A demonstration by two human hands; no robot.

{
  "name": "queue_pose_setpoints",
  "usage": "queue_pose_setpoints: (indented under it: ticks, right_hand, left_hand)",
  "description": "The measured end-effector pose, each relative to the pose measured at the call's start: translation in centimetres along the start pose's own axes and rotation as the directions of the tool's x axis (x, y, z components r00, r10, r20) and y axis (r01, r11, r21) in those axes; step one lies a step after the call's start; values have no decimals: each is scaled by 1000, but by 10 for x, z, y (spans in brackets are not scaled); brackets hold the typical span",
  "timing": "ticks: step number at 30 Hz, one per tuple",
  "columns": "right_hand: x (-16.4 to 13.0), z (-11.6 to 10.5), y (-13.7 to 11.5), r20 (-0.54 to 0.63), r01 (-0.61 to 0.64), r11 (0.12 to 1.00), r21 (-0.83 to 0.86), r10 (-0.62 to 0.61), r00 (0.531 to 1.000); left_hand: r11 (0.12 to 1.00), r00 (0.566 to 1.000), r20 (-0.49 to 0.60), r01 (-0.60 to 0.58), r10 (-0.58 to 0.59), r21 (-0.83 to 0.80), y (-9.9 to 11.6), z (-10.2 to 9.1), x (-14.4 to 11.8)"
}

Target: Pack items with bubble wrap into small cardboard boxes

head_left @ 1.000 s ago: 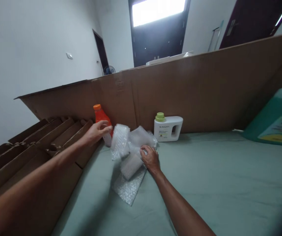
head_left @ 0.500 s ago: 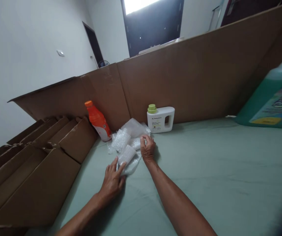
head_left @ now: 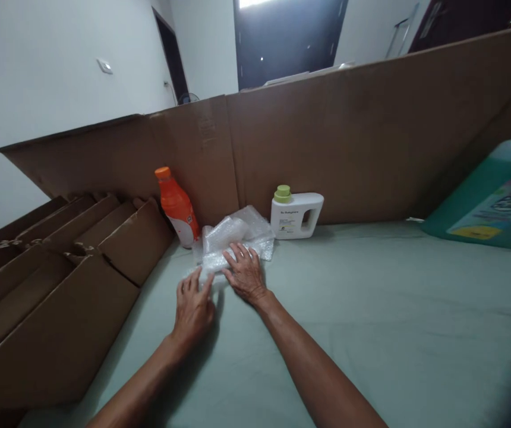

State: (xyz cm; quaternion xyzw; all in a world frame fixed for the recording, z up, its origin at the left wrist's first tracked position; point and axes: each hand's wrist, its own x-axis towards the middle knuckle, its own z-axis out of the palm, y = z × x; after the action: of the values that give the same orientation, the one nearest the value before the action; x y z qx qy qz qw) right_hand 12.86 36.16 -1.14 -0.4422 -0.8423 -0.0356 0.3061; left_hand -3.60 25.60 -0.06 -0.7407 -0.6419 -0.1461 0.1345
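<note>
A crumpled heap of clear bubble wrap [head_left: 222, 235] lies on the pale green surface, close to the cardboard wall. My right hand [head_left: 247, 274] rests on its front part, fingers spread and pointing away from me. At the heap's near left edge is my left hand [head_left: 194, 308], its fingers apart and the tips by the plastic; nothing shows in its grasp. Behind the heap to the left leans an orange bottle [head_left: 177, 205] with an orange cap. Just right of the heap stands a white jug [head_left: 289, 220] with a green cap and a side handle.
A divided cardboard box [head_left: 59, 333] fills the left side. Behind everything runs a tall cardboard wall [head_left: 349, 137]. At the far right stands a big jug of green liquid [head_left: 464, 196]. The pale green surface [head_left: 371, 309] stretches across the front and right.
My right hand has moved left from the heap's right side onto its front, fingers now spread. My left hand has drawn back slightly left. The loose rolled piece of wrap now lies flatter.
</note>
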Motion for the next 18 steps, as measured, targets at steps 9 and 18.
queue_pose_setpoints:
  ticks: [9,18]
  right_hand:
    - [0,2,4,-58,-5,1000,-19,4,998]
    - [-18,-17,-4,-300,-6,998,-60,-12,954]
  left_hand:
    - [992,995,94,35,-24,-117,12,16,25]
    - [974,991,-131,7,-37,-227,20,-10,-69]
